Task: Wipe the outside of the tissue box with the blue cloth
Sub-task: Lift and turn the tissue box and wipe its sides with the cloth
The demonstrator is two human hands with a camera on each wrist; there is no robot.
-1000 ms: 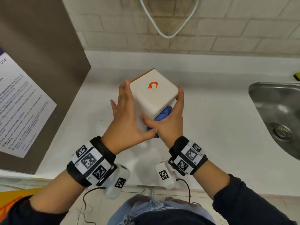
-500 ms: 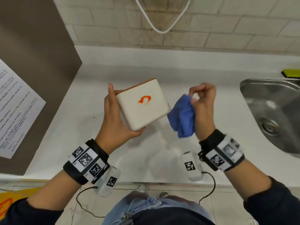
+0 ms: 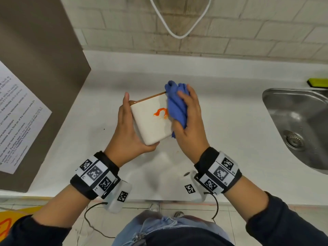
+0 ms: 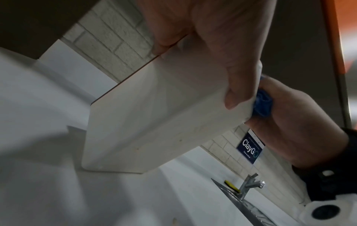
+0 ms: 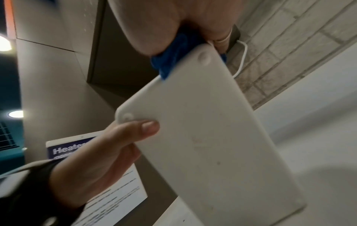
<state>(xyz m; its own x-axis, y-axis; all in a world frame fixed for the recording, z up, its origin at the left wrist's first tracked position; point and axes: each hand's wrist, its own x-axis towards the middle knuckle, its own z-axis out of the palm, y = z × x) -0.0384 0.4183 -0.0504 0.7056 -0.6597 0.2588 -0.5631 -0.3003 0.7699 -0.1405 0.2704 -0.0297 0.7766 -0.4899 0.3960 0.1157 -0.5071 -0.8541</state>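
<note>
- Half a second ago the right hand (image 3: pixel 190 119) held the bunched blue cloth (image 3: pixel 176 103) in the air, apart from the box; now it presses that cloth onto the right part of the box's upward face, beside the orange mark (image 3: pixel 160 113).
- Since then the cream, round-cornered tissue box (image 3: pixel 150 121) with its thin brown top edge has stayed in the left hand (image 3: pixel 127 137), held above the white counter (image 3: pixel 230 112) — tilted, not resting on it.
- Readable writing: a dark blue wall sign (image 4: pixel 251 147) says "ClayG…" in white letters in the left wrist view; a notice (image 5: pixel 108 191) on the brown panel begins "Heate…" in the right wrist view. Its smaller print is too fine to read.
- Left hand: gripping the box, fingers along the left side and the thumb (image 5: pixel 135 130) curled under onto the near face.
- Right hand: fingers curled round the cloth, clutching it and pushing it against the box — cloth shows between palm and box edge in both wrist views.
- A steel sink (image 3: pixel 298 125) lies to the right, with a yellow-green sponge (image 3: pixel 317 82) behind it and a white cable (image 3: pixel 177 35) looping on the pale brick wall.
</note>
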